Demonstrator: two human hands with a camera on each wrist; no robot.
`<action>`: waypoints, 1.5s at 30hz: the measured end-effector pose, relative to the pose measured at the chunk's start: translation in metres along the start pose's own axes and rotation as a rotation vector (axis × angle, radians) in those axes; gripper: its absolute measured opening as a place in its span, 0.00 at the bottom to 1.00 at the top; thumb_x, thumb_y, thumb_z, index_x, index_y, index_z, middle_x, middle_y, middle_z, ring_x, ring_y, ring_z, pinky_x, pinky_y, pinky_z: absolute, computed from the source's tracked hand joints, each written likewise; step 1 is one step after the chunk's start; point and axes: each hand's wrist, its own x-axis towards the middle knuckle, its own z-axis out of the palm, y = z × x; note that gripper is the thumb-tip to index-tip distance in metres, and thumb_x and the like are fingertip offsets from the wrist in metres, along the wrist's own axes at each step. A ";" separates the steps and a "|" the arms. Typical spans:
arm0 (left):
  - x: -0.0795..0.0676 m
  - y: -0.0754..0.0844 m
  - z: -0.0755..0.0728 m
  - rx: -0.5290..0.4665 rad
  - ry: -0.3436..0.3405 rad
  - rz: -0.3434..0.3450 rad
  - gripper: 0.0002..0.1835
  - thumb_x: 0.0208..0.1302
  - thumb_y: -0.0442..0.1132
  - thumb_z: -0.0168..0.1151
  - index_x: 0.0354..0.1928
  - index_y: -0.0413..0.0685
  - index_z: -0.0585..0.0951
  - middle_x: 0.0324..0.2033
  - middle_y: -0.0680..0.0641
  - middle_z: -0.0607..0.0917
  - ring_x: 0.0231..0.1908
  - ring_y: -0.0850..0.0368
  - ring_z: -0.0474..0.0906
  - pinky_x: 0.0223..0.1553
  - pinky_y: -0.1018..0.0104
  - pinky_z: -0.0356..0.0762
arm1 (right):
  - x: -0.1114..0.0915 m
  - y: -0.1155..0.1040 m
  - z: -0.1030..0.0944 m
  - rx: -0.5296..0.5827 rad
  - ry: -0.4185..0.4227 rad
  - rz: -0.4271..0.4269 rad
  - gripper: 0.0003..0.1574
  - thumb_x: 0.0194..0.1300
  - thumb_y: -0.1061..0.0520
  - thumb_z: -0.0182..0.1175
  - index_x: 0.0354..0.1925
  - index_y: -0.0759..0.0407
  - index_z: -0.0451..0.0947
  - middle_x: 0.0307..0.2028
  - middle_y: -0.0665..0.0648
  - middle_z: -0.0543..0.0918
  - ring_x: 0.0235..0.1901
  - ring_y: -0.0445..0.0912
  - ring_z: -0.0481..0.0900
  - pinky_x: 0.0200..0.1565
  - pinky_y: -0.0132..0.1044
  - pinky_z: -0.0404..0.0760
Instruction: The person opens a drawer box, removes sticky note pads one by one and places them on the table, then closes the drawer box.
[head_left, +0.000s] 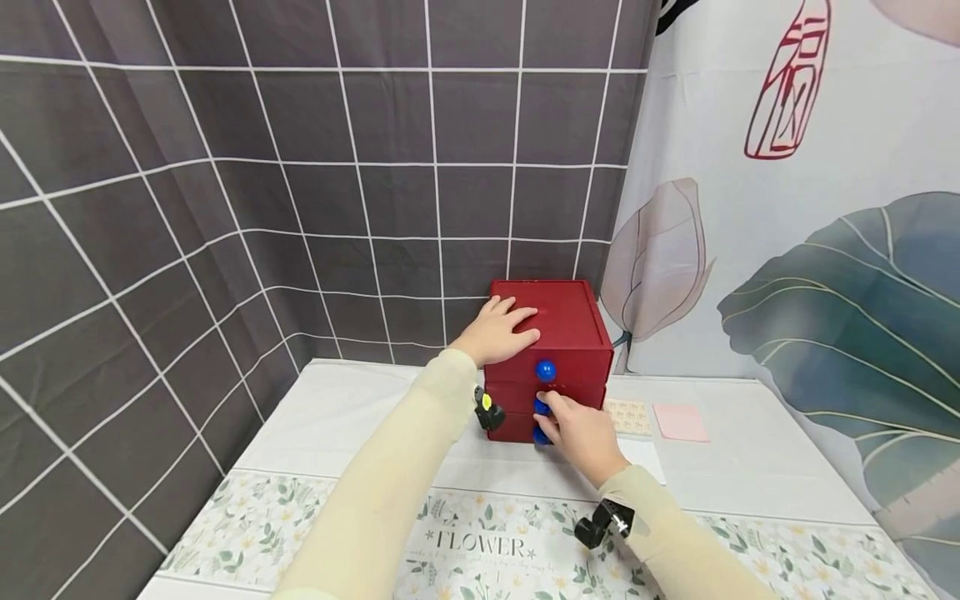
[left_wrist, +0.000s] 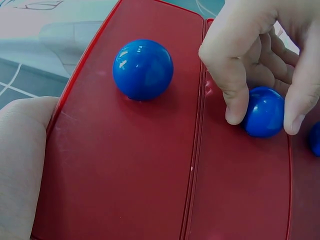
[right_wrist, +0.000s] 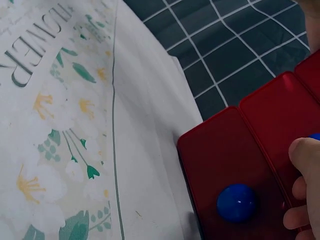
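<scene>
Bright, even light across the head view, soft shadows, slightly hazy left wrist view — white glints on the top blue knob (left_wrist: 143,70), faint shadow beneath it, dimmer right wrist view — bottom drawer front (right_wrist: 225,155) deeply shaded

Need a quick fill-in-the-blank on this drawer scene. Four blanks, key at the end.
1. The person's right hand pinches the round, glossy blue knob of the ____ drawer.
2. The fingers of the person's left hand lie on the ____ face of the boxy red drawer unit.
3. In the head view, the flat pink square sheet lies to the ____ of that unit.
4. In large letters, the pale floral-printed strip reads ____.

Key: middle; top; right; FLOWER
</scene>
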 end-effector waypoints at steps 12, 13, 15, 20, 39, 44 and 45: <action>0.000 -0.001 0.000 0.001 -0.002 0.012 0.31 0.63 0.63 0.43 0.67 0.65 0.62 0.68 0.47 0.56 0.68 0.48 0.39 0.65 0.50 0.46 | -0.006 0.007 0.000 0.049 -0.035 -0.018 0.26 0.53 0.44 0.66 0.50 0.44 0.71 0.26 0.41 0.80 0.23 0.35 0.76 0.21 0.32 0.74; 0.000 -0.001 0.000 0.001 -0.003 0.012 0.31 0.63 0.63 0.44 0.67 0.65 0.62 0.68 0.47 0.56 0.68 0.48 0.39 0.65 0.51 0.46 | -0.007 0.007 0.001 0.044 -0.032 -0.034 0.25 0.53 0.44 0.65 0.49 0.43 0.71 0.26 0.41 0.79 0.22 0.35 0.76 0.20 0.32 0.74; 0.000 -0.001 0.001 -0.003 -0.001 0.010 0.31 0.62 0.63 0.44 0.67 0.66 0.62 0.68 0.47 0.56 0.68 0.48 0.39 0.64 0.50 0.47 | -0.010 0.009 0.003 0.031 -0.020 -0.082 0.23 0.53 0.45 0.65 0.47 0.44 0.71 0.24 0.41 0.78 0.21 0.35 0.75 0.19 0.31 0.72; 0.000 -0.001 0.000 -0.017 0.008 0.000 0.31 0.62 0.62 0.46 0.67 0.66 0.62 0.68 0.47 0.56 0.68 0.48 0.40 0.63 0.50 0.51 | -0.015 0.010 0.006 0.010 0.023 -0.240 0.21 0.50 0.48 0.68 0.44 0.46 0.76 0.23 0.45 0.74 0.18 0.39 0.74 0.18 0.32 0.72; 0.001 -0.002 0.001 -0.012 0.007 0.010 0.31 0.62 0.62 0.45 0.67 0.65 0.62 0.68 0.47 0.56 0.68 0.49 0.40 0.64 0.51 0.50 | -0.021 0.009 0.022 -0.080 -0.160 -0.172 0.12 0.53 0.42 0.64 0.36 0.41 0.76 0.21 0.46 0.77 0.19 0.42 0.76 0.16 0.37 0.70; 0.000 -0.001 0.000 -0.019 0.005 0.012 0.31 0.63 0.62 0.44 0.67 0.65 0.62 0.68 0.47 0.56 0.68 0.48 0.40 0.64 0.51 0.49 | -0.022 0.006 0.027 -0.097 -0.206 -0.127 0.14 0.52 0.41 0.64 0.31 0.43 0.70 0.18 0.47 0.73 0.17 0.42 0.74 0.15 0.35 0.67; -0.001 -0.001 0.000 -0.021 0.006 0.011 0.31 0.63 0.62 0.44 0.67 0.65 0.62 0.68 0.47 0.56 0.68 0.48 0.40 0.64 0.51 0.49 | -0.022 0.005 0.028 -0.100 -0.215 -0.118 0.15 0.52 0.41 0.64 0.31 0.43 0.69 0.18 0.47 0.73 0.16 0.42 0.74 0.14 0.35 0.66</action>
